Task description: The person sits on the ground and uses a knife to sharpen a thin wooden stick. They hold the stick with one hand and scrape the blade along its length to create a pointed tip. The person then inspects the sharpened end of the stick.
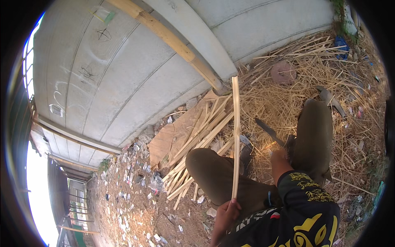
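Observation:
My left hand (227, 212) is closed around the lower end of a long, pale bamboo strip (236, 131). The strip stands nearly upright in view, passing in front of my left knee. Close to my right knee, my right hand (279, 157) is closed on a knife (268, 131), its dark blade pointing up and to the left. Part of the knife's handle is hidden by the hand and leg. Left of the strip, a pile of split bamboo strips (201, 138) lies partly on a flat brown cardboard sheet (166, 142).
Straw-like shavings (263, 103) cover the ground ahead. A round, reddish-brown block (284, 73) and a curved grey piece (332, 101) lie there, with more strips (296, 51) by the wall. A bamboo pole (181, 47) leans against the grey panel wall (123, 78). Litter (127, 185) dots the left ground.

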`<move>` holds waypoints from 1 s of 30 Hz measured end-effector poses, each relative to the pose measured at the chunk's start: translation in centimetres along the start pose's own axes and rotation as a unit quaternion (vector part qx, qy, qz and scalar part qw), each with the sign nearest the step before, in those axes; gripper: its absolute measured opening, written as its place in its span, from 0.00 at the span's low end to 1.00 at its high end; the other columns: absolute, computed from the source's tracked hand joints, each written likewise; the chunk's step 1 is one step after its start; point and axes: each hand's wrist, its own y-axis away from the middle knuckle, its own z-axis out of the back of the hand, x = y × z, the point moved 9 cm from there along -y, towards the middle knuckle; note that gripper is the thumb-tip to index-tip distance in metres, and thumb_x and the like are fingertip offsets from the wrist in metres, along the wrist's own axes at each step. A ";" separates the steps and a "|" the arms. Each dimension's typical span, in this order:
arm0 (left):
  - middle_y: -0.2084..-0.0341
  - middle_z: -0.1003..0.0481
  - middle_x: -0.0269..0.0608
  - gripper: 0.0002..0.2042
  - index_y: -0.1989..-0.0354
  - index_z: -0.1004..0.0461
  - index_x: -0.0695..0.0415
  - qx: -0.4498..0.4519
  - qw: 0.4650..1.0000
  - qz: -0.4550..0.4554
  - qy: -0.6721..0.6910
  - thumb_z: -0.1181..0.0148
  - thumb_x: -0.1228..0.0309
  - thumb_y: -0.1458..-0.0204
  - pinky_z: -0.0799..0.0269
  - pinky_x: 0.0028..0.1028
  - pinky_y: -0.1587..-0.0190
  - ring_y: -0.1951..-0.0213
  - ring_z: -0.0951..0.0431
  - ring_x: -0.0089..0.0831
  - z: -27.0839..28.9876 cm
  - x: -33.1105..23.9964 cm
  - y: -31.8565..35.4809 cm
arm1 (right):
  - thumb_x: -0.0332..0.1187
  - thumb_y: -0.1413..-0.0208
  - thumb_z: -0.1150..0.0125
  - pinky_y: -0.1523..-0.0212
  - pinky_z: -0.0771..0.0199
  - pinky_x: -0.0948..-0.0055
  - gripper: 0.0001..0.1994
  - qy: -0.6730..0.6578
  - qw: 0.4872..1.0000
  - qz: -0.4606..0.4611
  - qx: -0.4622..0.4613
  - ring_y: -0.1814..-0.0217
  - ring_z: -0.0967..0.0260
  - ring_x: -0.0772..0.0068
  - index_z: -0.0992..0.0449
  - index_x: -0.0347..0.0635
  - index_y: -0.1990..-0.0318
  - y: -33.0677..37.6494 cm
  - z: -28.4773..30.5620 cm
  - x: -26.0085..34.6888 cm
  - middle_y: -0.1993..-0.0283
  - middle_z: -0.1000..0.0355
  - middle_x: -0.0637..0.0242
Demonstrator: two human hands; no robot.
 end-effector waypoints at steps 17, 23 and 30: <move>0.80 0.41 0.27 0.19 0.49 0.30 0.65 0.231 0.939 -0.200 0.157 0.56 0.59 0.30 0.46 0.18 0.81 0.82 0.44 0.14 -5.9 -22.0 -7.4 | 0.30 0.42 0.46 0.79 0.20 0.62 0.10 -0.485 0.808 0.301 -0.144 0.81 0.25 0.64 0.29 0.29 0.68 17.8 28.2 0.7 0.79 0.28 0.55; 0.81 0.41 0.22 0.18 0.51 0.28 0.60 0.268 0.903 -0.164 0.293 0.57 0.57 0.29 0.46 0.19 0.79 0.82 0.44 0.14 -7.0 -21.9 -17.1 | 0.40 0.38 0.44 0.85 0.41 0.72 0.12 -0.680 0.618 0.374 -0.126 0.86 0.41 0.78 0.33 0.40 0.62 27.0 29.8 -3.3 0.84 0.40 0.72; 0.82 0.38 0.26 0.17 0.54 0.27 0.58 0.195 0.949 -0.156 0.192 0.58 0.58 0.29 0.44 0.21 0.81 0.83 0.43 0.16 -7.1 -20.1 -16.4 | 0.44 0.36 0.41 0.85 0.42 0.73 0.15 -0.566 0.629 0.466 -0.259 0.88 0.41 0.81 0.29 0.41 0.67 30.1 29.1 -1.4 0.86 0.38 0.74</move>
